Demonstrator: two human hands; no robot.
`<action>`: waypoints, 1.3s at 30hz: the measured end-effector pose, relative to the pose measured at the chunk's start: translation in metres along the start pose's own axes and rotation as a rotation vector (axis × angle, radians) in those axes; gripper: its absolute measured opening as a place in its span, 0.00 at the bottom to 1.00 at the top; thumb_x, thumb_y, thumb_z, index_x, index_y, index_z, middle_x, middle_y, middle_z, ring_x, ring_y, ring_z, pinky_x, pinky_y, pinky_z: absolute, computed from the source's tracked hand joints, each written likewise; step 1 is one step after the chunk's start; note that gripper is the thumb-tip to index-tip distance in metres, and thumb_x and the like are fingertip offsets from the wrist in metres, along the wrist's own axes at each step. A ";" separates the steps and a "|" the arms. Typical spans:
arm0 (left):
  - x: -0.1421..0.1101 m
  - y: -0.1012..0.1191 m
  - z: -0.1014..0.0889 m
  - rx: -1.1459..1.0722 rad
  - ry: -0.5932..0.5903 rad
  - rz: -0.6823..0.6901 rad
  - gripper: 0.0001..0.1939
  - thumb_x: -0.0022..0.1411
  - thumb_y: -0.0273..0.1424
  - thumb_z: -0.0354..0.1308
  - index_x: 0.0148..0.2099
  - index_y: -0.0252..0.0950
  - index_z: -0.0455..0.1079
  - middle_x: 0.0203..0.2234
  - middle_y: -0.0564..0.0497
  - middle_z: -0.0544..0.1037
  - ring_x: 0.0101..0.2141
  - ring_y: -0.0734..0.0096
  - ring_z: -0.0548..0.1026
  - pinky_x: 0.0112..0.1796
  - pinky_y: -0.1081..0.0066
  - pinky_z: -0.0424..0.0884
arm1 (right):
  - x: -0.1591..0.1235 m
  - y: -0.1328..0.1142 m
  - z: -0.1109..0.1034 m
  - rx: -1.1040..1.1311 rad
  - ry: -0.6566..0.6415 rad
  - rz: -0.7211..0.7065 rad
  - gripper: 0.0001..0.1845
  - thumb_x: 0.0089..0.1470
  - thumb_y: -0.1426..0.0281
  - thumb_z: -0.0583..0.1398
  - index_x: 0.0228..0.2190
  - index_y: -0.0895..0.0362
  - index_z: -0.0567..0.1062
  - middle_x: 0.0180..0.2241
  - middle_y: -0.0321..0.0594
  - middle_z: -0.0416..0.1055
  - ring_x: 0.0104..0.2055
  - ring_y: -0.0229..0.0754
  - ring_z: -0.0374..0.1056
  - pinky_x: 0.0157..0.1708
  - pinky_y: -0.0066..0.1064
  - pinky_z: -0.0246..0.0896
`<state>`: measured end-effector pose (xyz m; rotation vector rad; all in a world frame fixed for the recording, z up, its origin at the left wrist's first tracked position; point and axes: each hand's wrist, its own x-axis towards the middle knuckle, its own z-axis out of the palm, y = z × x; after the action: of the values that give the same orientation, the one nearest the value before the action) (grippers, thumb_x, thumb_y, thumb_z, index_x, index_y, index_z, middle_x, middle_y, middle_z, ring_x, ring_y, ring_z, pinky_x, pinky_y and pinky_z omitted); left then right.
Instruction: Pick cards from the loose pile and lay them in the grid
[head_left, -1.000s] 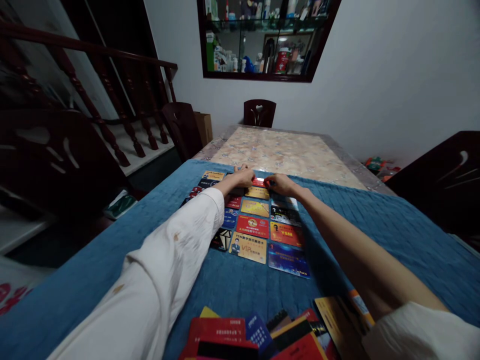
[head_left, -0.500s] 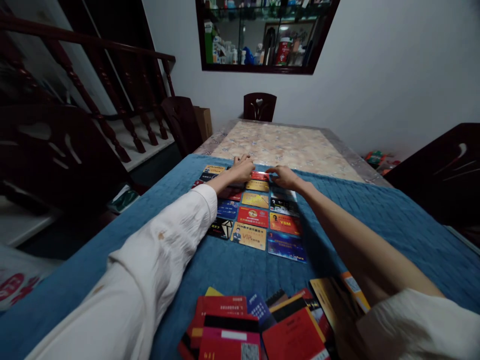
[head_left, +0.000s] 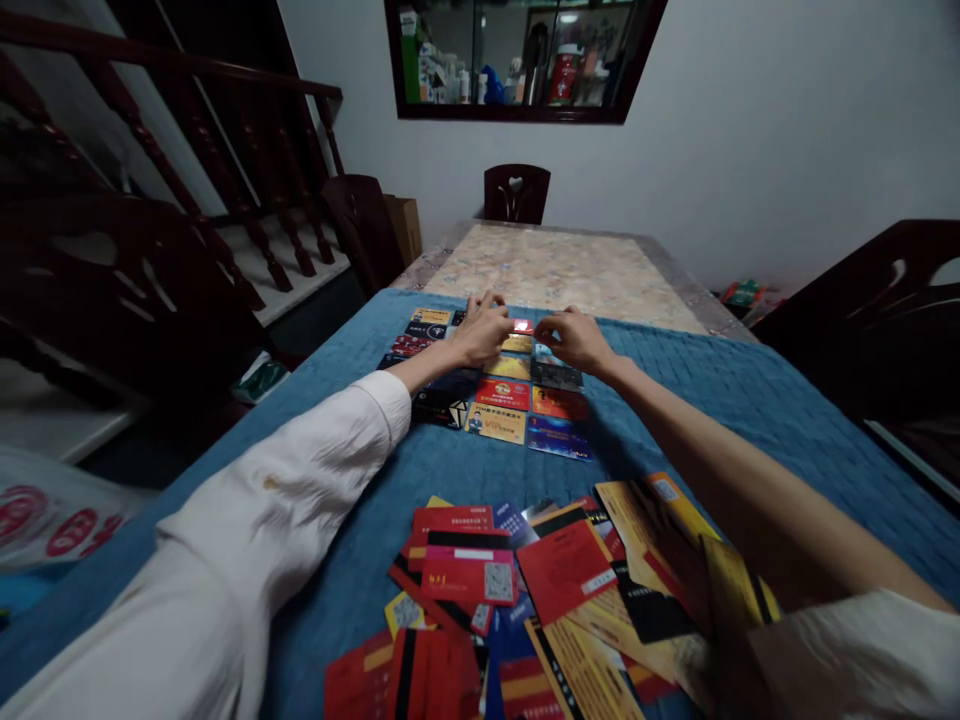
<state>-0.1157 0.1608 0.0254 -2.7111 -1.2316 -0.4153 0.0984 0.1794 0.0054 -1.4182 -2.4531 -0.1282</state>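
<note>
Several printed plastic cards lie in rows on a blue cloth, among them a gold VIP card [head_left: 495,422], a dark blue card [head_left: 559,437] and a red card [head_left: 504,392]. My left hand [head_left: 484,330] is over the far left part of the rows, its bent fingers apart and its fingertips beside a shiny red card [head_left: 523,326] in the far row. Across that card, my right hand [head_left: 576,340] has its fingers curled in towards the thumb, above the far right cards. Whether anything is between its fingertips is hidden. Both hands cover some cards.
A loose heap of overlapping cards [head_left: 469,570] spreads near me, partly under my right sleeve. The blue cloth [head_left: 315,530] covers the near table; the patterned tabletop [head_left: 555,262] shows beyond. Dark wooden chairs [head_left: 516,192] stand around, with a white plastic bag [head_left: 60,520] at left.
The view has tipped down, showing more of the heap. My right hand's extended index finger has curled in. My left hand remains by the far red card.
</note>
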 end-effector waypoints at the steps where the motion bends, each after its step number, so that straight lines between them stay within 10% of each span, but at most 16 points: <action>1: -0.005 0.005 -0.002 -0.001 -0.001 0.009 0.11 0.62 0.24 0.53 0.41 0.34 0.77 0.46 0.40 0.77 0.58 0.47 0.59 0.53 0.47 0.54 | -0.006 -0.004 -0.003 0.002 0.011 -0.008 0.13 0.58 0.69 0.55 0.38 0.54 0.80 0.39 0.44 0.79 0.43 0.50 0.66 0.41 0.36 0.52; 16: -0.089 0.078 -0.017 -0.043 -0.036 0.169 0.12 0.62 0.24 0.54 0.46 0.35 0.75 0.47 0.41 0.77 0.58 0.48 0.60 0.53 0.48 0.55 | -0.102 -0.063 -0.024 0.010 0.054 -0.184 0.12 0.62 0.68 0.55 0.37 0.54 0.80 0.38 0.45 0.78 0.45 0.50 0.62 0.38 0.37 0.50; 39: -0.224 0.092 -0.048 -0.210 -0.050 0.242 0.16 0.58 0.40 0.62 0.44 0.35 0.74 0.39 0.44 0.77 0.52 0.49 0.65 0.53 0.50 0.61 | -0.182 -0.163 -0.044 0.330 -0.173 -0.469 0.19 0.64 0.57 0.57 0.48 0.54 0.76 0.52 0.47 0.73 0.56 0.54 0.57 0.52 0.50 0.51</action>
<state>-0.1966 -0.0714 0.0021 -3.0170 -0.8989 -0.4718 0.0527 -0.0643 0.0044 -0.7320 -2.7443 0.2980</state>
